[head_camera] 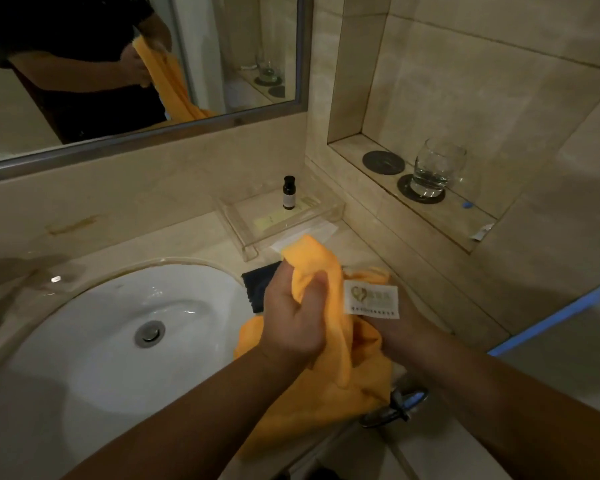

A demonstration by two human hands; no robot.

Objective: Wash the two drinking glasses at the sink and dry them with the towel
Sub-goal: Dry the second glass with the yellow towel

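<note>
The towel (329, 368), orange with a white label, is bunched in front of you over the counter, just right of the sink (84, 341). Your left hand (293, 317) clenches a fold of it, thumb pressed on the cloth; your right hand (413, 327) is buried in the towel, so its grip cannot be told. One glass (435, 168) stands upright on a dark coaster (405, 188) in the wall niche.

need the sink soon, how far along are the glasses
Looks done: one clear round glass stands on a dark coaster in the niche. In hand: left hand grips the orange towel, right hand under it; no second glass visible. Left: the other coaster is bare.
</note>
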